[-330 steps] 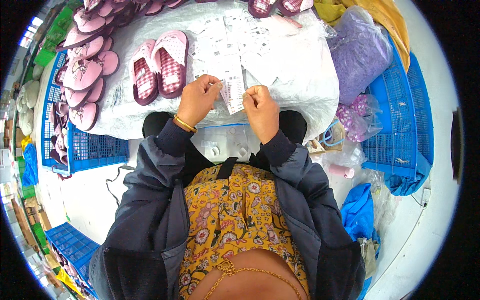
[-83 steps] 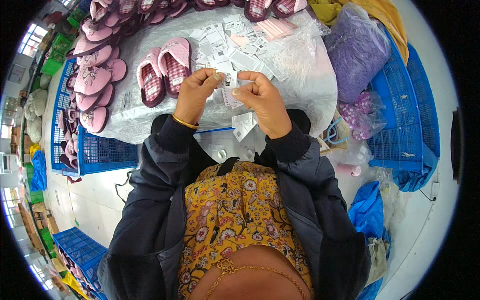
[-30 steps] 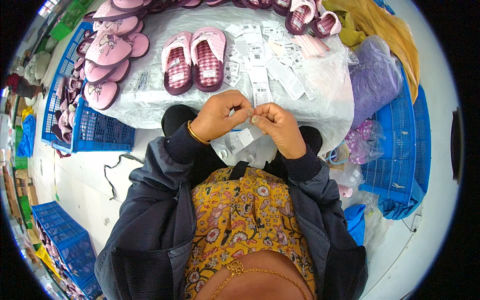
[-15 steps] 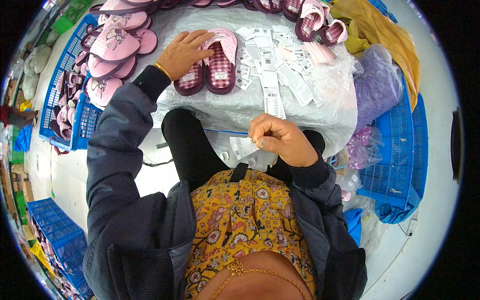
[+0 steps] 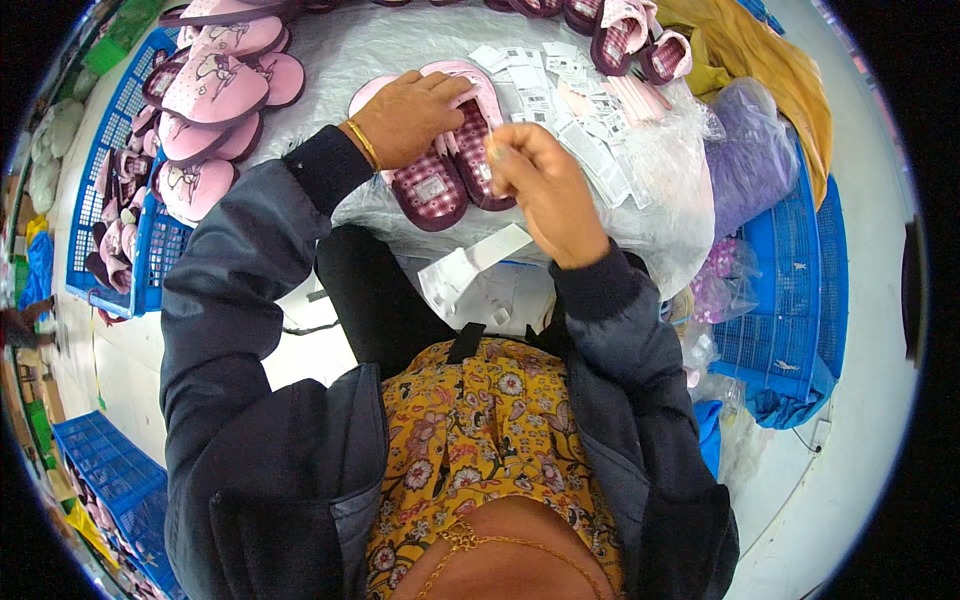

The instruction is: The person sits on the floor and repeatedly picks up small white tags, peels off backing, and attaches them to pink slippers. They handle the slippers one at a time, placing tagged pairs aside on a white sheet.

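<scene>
A pair of slippers with pink uppers and dark red checked insoles lies tilted at the table's near side. My left hand [image 5: 408, 120] reaches across the uppers, its fingers bent over the right slipper [image 5: 477, 150] and its palm over the left slipper [image 5: 430, 190]. My right hand [image 5: 545, 190] is closed in a pinch beside the right slipper. Whatever its fingertips hold is too small to make out. Below the slippers, a strip of white paper [image 5: 495, 247] hangs by the table edge. Printed white labels [image 5: 590, 150] lie to the right.
Pink slippers [image 5: 215, 90] are heaped at the left above a blue crate [image 5: 160, 260]. More slippers [image 5: 625, 35] line the far edge. A purple bagged bundle [image 5: 750, 150] and blue crates [image 5: 780, 270] stand at the right. Clear plastic sheeting [image 5: 350, 45] covers the table.
The slippers have shifted right and nearer, turning askew, with my left hand on them. My right hand has risen from below the table edge to the right slipper. The long label strip has left the tabletop.
</scene>
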Motion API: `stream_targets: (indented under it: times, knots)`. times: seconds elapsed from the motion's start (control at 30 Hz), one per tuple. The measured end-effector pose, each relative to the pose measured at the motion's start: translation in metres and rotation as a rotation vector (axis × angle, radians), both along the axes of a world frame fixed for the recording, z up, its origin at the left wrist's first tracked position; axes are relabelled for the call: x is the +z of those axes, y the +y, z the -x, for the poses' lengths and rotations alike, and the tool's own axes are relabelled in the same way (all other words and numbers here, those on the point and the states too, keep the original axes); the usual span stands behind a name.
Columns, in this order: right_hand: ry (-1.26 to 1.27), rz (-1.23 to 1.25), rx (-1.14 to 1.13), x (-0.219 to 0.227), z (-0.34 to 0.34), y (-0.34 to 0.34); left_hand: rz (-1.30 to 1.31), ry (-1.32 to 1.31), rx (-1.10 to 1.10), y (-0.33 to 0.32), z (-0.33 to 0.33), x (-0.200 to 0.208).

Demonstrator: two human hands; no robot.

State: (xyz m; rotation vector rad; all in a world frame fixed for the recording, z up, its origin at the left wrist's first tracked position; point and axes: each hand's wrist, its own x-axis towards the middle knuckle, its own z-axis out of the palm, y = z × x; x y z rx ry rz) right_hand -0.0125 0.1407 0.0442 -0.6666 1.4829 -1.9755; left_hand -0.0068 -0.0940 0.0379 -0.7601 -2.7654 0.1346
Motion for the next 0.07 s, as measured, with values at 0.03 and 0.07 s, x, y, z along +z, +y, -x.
stream_targets:
  times: [0.03,0.07]
  knots:
    - [-0.025,-0.021,-0.019,-0.011,0.009,-0.010,-0.012,-0.022,0.010,-0.001,0.001,0.000]
    - [-0.051,-0.042,-0.044,-0.022,0.019,-0.016,-0.025,-0.043,0.014,-0.003,0.002,0.001]
